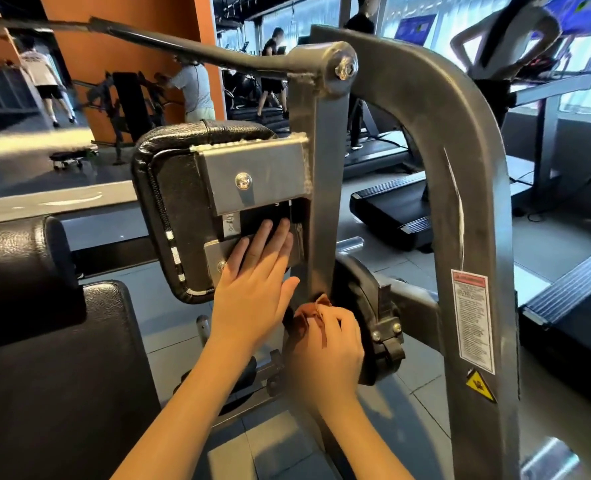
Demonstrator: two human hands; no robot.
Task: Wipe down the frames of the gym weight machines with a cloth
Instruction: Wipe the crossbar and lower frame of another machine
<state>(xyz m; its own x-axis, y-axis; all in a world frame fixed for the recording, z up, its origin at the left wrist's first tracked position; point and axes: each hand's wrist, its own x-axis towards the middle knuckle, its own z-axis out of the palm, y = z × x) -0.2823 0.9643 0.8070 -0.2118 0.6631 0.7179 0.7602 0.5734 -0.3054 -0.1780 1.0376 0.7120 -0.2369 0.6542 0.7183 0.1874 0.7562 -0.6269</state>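
We saw our left hand [252,282] spread flat, fingers straight and close together, laid on the lower metal plate [214,254] and the black back of the padded rest [173,209], just at nine o'clock of the grey upright post [321,202]. Our right hand [328,351], toward six o'clock of the view, had its fingers curled round a bunched rust-brown cloth [313,311], which poked out above the knuckles and touched the foot of that post. The two hands lay near each other, the left thumb just above the cloth. At twelve o'clock of the left hand a larger bracket [263,174] with one bolt joined the rest to the post. From the post's top, a pivot with a hex bolt [346,69] carried a dark lever bar [183,46] out toward ten o'clock, and a broad curved frame arm [460,168] swept down toward four o'clock. That arm bore a white warning label [472,320] with a yellow triangle sticker [479,386] beneath it. A black seat cushion [45,341] filled the eight o'clock side, and a treadmill [391,209] stood behind the frame at three o'clock.
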